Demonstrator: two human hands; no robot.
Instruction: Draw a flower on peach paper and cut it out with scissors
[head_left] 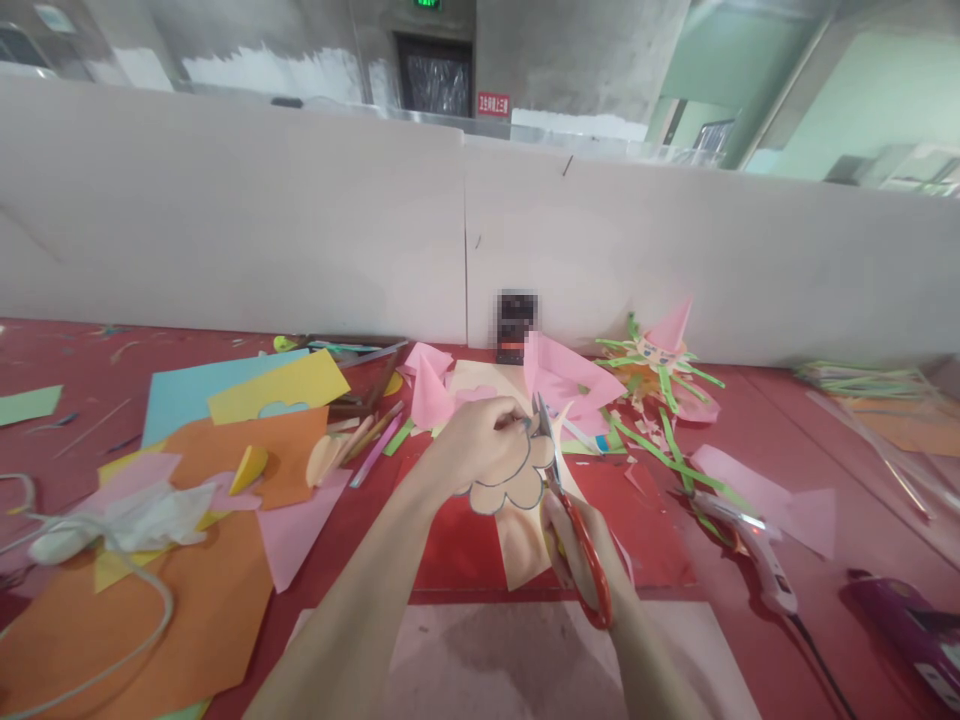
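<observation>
My left hand (pixel 472 440) is closed on a peach paper shape with a scalloped, pencil-drawn edge (pixel 510 485), holding it above the red table. My right hand (pixel 581 545) grips red-handled scissors (pixel 574 525). Their blades (pixel 541 420) point up and away, cutting along the right edge of the paper shape just beside my left fingers. A peach paper sheet (pixel 525 545) lies on the table under both hands.
Coloured paper sheets (pixel 225 440) and pencils (pixel 367 435) lie to the left, with a white cable (pixel 112 570). Pink paper cones (pixel 559 380) and a paper figure with green strips (pixel 660 365) sit behind. A white glue gun (pixel 754 550) lies right. A white partition wall (pixel 300 230) bounds the table.
</observation>
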